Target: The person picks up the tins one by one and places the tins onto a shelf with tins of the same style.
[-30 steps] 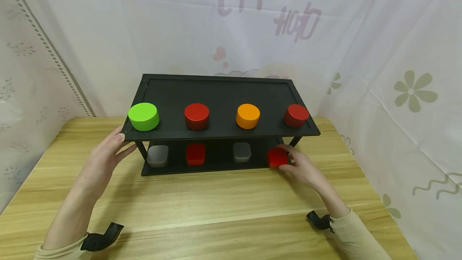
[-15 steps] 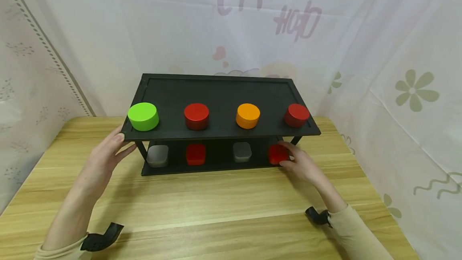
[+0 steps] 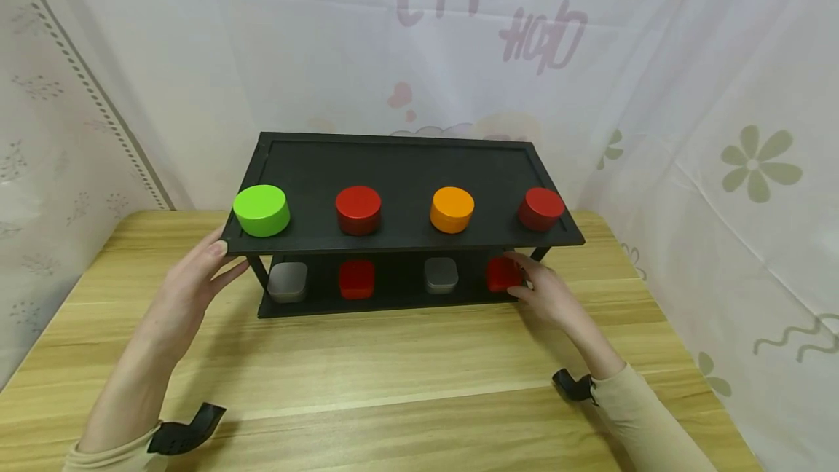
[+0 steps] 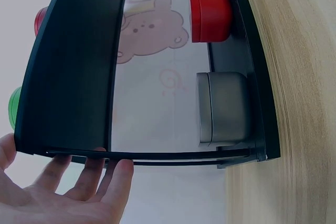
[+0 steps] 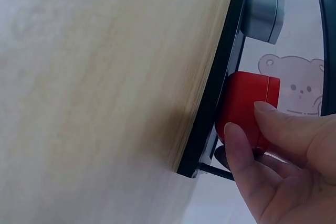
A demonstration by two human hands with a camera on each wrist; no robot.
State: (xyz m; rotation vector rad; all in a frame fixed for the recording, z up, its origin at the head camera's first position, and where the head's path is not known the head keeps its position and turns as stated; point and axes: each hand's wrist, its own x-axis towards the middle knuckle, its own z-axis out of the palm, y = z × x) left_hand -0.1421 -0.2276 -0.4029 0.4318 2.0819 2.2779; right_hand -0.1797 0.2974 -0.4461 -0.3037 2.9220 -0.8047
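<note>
A black two-tier rack (image 3: 393, 245) stands on the wooden table. My left hand (image 3: 186, 286) holds its upper left front corner, thumb at the edge and fingers around the side bar (image 4: 157, 156). At the lower right end, my right hand (image 3: 549, 299) pinches a rounded red tin (image 3: 501, 275) from its right side. In the right wrist view the red tin (image 5: 244, 100) sits upright on the lower tier, fingertips against its body and lid. Left of it on that tier are a grey tin (image 3: 440, 275), another red tin (image 3: 357, 280) and another grey tin (image 3: 287, 282).
Round tins line the upper tier's front: green (image 3: 261, 211), red (image 3: 358, 210), orange (image 3: 451, 210) and dark red (image 3: 541, 210). The upper tier overhangs the lower one. A patterned white curtain (image 3: 393, 42) hangs behind. The wooden table (image 3: 393, 384) spreads out in front.
My right hand has pushed the red tin slightly back onto the lower tier, then a little left. My left hand stays at the rack's corner.
</note>
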